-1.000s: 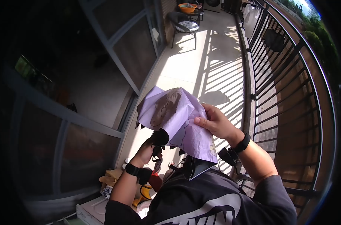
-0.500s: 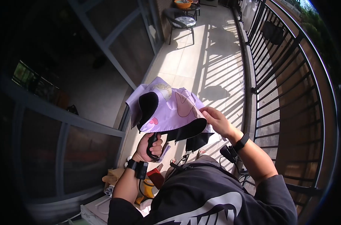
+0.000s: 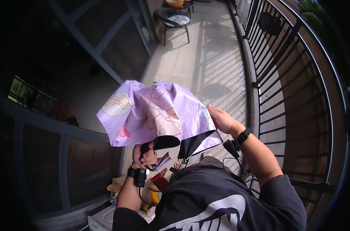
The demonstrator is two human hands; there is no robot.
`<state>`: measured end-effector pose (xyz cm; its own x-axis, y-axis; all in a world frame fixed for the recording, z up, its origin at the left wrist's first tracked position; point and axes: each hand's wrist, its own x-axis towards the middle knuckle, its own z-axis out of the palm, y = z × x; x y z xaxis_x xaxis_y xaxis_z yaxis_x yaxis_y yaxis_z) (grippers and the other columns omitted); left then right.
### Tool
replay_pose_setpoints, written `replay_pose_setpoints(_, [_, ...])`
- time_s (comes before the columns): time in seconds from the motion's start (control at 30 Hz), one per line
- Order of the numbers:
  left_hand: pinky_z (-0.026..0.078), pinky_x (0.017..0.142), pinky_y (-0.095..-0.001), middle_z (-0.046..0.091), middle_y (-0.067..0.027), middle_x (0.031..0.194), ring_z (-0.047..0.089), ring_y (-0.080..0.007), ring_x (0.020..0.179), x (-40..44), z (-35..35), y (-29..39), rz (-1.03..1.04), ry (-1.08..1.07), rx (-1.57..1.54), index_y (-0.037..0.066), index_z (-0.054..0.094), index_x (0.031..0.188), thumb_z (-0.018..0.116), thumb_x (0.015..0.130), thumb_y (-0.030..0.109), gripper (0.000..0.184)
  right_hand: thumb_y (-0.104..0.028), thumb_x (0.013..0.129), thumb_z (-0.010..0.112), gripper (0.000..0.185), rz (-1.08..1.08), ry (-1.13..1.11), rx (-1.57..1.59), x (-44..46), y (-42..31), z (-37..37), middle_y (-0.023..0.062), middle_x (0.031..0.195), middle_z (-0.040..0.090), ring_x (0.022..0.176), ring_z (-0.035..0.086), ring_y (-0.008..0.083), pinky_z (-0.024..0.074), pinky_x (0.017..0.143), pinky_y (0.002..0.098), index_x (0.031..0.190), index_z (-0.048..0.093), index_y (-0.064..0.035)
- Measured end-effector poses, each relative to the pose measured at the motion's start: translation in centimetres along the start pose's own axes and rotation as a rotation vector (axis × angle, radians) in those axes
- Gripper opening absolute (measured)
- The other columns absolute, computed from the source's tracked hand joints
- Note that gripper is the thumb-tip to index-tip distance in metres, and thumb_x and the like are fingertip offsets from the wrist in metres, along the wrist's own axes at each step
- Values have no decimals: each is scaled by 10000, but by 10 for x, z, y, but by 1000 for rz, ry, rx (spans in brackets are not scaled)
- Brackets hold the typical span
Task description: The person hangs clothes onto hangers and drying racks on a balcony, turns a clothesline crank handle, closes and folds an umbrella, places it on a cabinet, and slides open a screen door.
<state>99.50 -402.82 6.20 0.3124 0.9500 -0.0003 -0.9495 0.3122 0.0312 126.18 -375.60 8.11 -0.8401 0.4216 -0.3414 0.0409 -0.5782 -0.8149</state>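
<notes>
A lilac umbrella with cartoon prints and a black underside is partly spread in front of me, its canopy loose and folded in places. Below its near edge, my left hand is wrapped round the black handle. A lilac strip of cloth hangs beside that hand. On the other side, my right hand lies against the canopy's right edge with its fingers stretched out; the fingertips are partly hidden at the cloth. Black folds and ribs show under the canopy near my waist.
A black railing runs along the right, with a dark bag on it. Glass sliding doors line the left. Farther ahead stand a chair and an orange basin. A yellow container sits by my left side.
The canopy has spread wider and swung left, showing more of its printed outside. My right hand has gone from pinching the edge to lying open against it. The left hand keeps the handle.
</notes>
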Motion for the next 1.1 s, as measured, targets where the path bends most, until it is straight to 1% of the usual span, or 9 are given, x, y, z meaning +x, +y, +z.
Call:
replay_pose_setpoints(0.17, [358, 362, -223, 418, -5, 573, 411, -78, 381, 0, 0, 1, 31, -18, 18, 38, 503, 1008, 456, 989, 419, 384, -408, 1005, 545, 466, 81, -88, -188, -15, 18, -13, -33, 901, 606, 765, 536, 64, 462, 676, 240, 1205, 592, 10])
replay_pose_setpoints(0.3, [404, 380, -232, 437, -3, 577, 431, -80, 390, 4, 11, -5, 83, 10, 23, 22, 490, 786, 420, 990, 405, 440, -327, 984, 612, 326, 26, 8, -313, -25, 15, -17, -36, 774, 575, 644, 474, 59, 401, 581, 213, 986, 655, -4])
replay_pose_setpoints(0.4, [414, 385, -239, 437, -3, 577, 430, -86, 389, 5, 16, -7, 99, 42, 40, 35, 480, 741, 424, 986, 414, 454, -313, 982, 618, 304, 90, 9, -307, -42, -4, -34, -30, 764, 577, 658, 485, 55, 395, 581, 203, 956, 660, -13])
replay_pose_setpoints(0.43, [370, 367, -227, 440, -1, 608, 434, -75, 395, 3, 4, -1, 66, -57, 91, 48, 531, 1003, 477, 970, 434, 391, -293, 983, 617, 272, 123, -32, -326, -50, -11, -41, -28, 775, 597, 674, 505, 40, 390, 580, 185, 960, 657, -25])
replay_pose_setpoints(0.47, [380, 380, -230, 432, 4, 612, 434, -76, 401, -2, -7, 0, 73, -87, 119, 51, 531, 1009, 453, 977, 432, 391, -285, 982, 619, 259, 97, -38, -310, -55, -13, -46, -28, 779, 604, 677, 511, 36, 391, 582, 180, 958, 656, -29])
replay_pose_setpoints(0.63, [363, 397, -224, 402, 7, 563, 386, -101, 378, -14, 7, 5, 115, 209, 241, 39, 537, 859, 417, 985, 469, 464, -216, 981, 620, 164, 36, -83, -259, -67, -24, -32, -30, 825, 634, 719, 550, 33, 426, 635, 177, 975, 648, -55])
replay_pose_setpoints(0.67, [348, 387, -223, 384, 9, 561, 377, -96, 379, -19, 2, 8, 124, 218, 351, 50, 557, 1019, 411, 992, 502, 477, -212, 979, 623, 157, 25, -96, -243, -67, -28, -26, -29, 832, 636, 710, 542, 31, 417, 620, 180, 975, 649, -57])
replay_pose_setpoints(0.77, [297, 367, -242, 349, -3, 466, 328, -112, 368, -19, 11, 15, -72, 485, 628, 129, 400, 644, 356, 948, 638, 595, -200, 983, 616, 138, -109, -155, -274, -62, -32, 4, -41, 885, 634, 779, 544, 46, 431, 675, 208, 990, 642, -64])
replay_pose_setpoints(1.1, [350, 376, -243, 465, -30, 543, 420, -125, 382, -17, -6, 3, -89, 348, 435, 72, 498, 832, 418, 972, 555, 509, -154, 986, 535, 145, -67, 6, -257, -35, 1, 5, -47, 830, 571, 772, 508, 66, 435, 734, 238, 954, 610, -33])
